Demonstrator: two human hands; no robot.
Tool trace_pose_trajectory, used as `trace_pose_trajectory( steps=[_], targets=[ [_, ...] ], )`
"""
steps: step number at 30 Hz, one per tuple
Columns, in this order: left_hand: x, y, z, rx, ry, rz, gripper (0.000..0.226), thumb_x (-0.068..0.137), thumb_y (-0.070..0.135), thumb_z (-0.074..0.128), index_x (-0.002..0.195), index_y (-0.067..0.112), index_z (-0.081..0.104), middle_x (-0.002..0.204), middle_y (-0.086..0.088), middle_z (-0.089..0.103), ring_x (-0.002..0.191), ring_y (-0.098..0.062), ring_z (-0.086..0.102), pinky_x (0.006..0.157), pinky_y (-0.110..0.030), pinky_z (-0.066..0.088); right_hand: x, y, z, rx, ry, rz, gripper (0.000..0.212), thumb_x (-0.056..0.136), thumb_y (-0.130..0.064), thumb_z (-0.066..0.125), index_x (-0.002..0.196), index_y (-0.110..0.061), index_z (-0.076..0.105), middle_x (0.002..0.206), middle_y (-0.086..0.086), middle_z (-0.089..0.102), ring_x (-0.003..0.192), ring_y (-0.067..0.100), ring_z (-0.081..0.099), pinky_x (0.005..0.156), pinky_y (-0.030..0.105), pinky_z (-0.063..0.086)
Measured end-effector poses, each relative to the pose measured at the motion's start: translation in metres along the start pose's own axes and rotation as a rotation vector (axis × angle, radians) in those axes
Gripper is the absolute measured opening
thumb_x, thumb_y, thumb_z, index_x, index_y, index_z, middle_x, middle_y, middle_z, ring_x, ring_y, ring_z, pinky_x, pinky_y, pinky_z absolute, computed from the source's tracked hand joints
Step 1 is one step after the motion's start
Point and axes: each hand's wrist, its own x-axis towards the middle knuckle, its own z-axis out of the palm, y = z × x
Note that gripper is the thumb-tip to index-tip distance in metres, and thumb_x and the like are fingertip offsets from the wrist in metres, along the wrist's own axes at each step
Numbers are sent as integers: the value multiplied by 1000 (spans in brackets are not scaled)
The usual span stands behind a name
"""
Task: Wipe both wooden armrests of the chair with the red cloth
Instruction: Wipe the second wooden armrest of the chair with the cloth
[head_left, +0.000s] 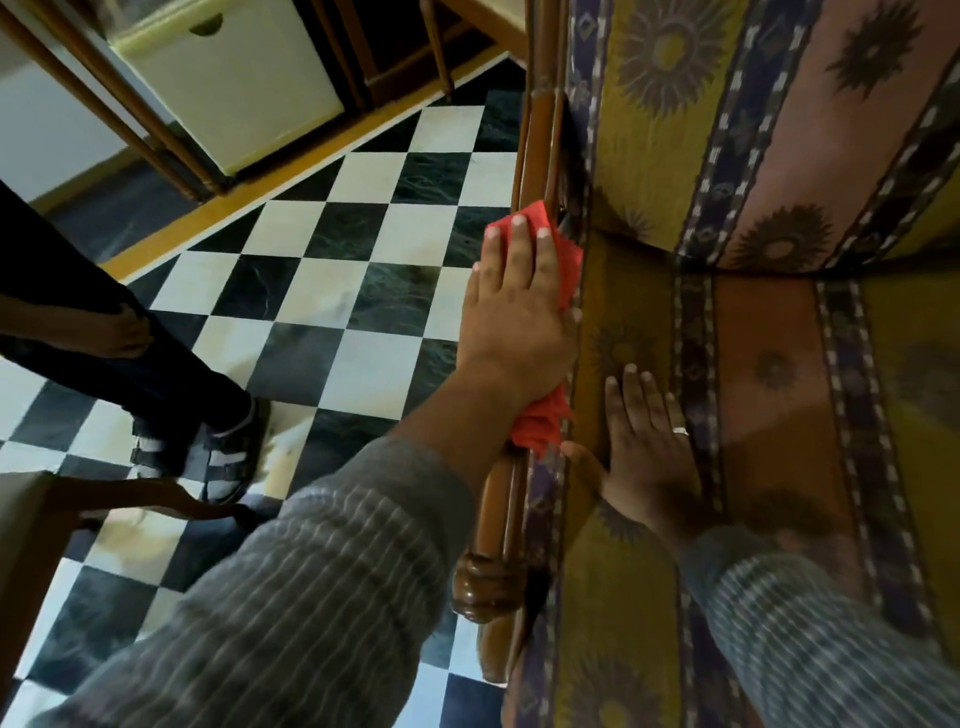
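Note:
A glossy wooden armrest (501, 499) runs up the middle of the view along the chair's left side. My left hand (514, 306) lies flat on the red cloth (566, 260), pressing it onto the armrest about halfway along; cloth shows past my fingertips and under my wrist. My right hand (647, 447) rests palm down with fingers spread on the patterned seat cushion (769, 374), just right of the armrest, holding nothing. A ring sits on one finger. The chair's other armrest is out of view.
Another person's legs and striped shoes (208, 447) stand on the black-and-white checkered floor (332, 291) to the left. A second wooden chair arm (130, 499) shows at lower left. A cream cabinet (234, 88) and wooden furniture legs stand at the top left.

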Motion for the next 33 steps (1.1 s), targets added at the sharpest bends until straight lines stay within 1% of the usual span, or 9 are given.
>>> trace_pose_trajectory(
  steps=[4,9,14,17,20,23,27,30,33],
  targets=[
    [-7,2,0,-11,21,-10,73,103,47,30,158,13,-2,168,-12,-8,154,-33,-13,126,-49,2,-2,-4,-3,5,9,12,100,87,-79,15,153,-4,19,162,19,14,150,35,12,120,52,13],
    [-64,10,4,-80,23,-27,70,104,47,26,158,15,-4,167,-8,-12,153,-31,-19,126,-49,0,-9,-12,-6,56,-2,37,101,87,-76,1,152,-2,23,161,23,17,148,39,16,119,55,15],
    [-105,5,12,-66,-31,1,69,104,42,29,158,17,-4,166,-5,-16,151,-29,-23,126,-51,3,-14,-17,-6,81,24,63,95,91,-72,7,149,0,30,158,24,24,147,41,22,117,57,18],
    [-84,-1,9,-15,-57,58,68,104,42,25,157,15,-7,166,-8,-16,151,-29,-23,126,-50,3,-16,-15,-1,51,52,52,89,94,-69,15,150,-1,29,159,23,23,148,39,21,117,57,19],
    [-51,-6,5,10,-30,101,65,104,42,24,158,12,2,168,-11,-8,153,-31,-16,126,-48,2,-18,-14,4,27,91,46,87,95,-68,22,151,-2,26,159,22,21,149,37,17,118,55,17],
    [-36,-3,7,28,-5,91,65,104,44,24,158,13,6,168,-9,-4,154,-30,-12,125,-44,-2,-16,-14,4,10,67,60,90,94,-70,14,152,-2,24,160,22,19,149,36,15,119,54,14],
    [-62,2,11,-36,30,41,66,105,47,23,159,15,2,168,-7,-7,154,-28,-14,125,-46,-2,-19,-20,-2,34,15,75,93,92,-69,1,152,-2,23,160,23,18,149,38,14,119,56,15],
    [-107,7,13,-73,26,37,68,104,51,22,159,15,3,168,-5,-8,153,-26,-18,126,-50,3,-25,-25,-2,69,33,90,84,98,-61,7,147,1,34,156,25,28,145,41,25,115,59,23],
    [-135,7,14,-82,-10,30,71,103,55,23,159,17,2,167,-2,-11,153,-22,-21,125,-48,1,-28,-21,5,44,9,68,82,97,-63,17,150,-2,29,159,23,23,148,39,20,117,58,17]
  ],
)
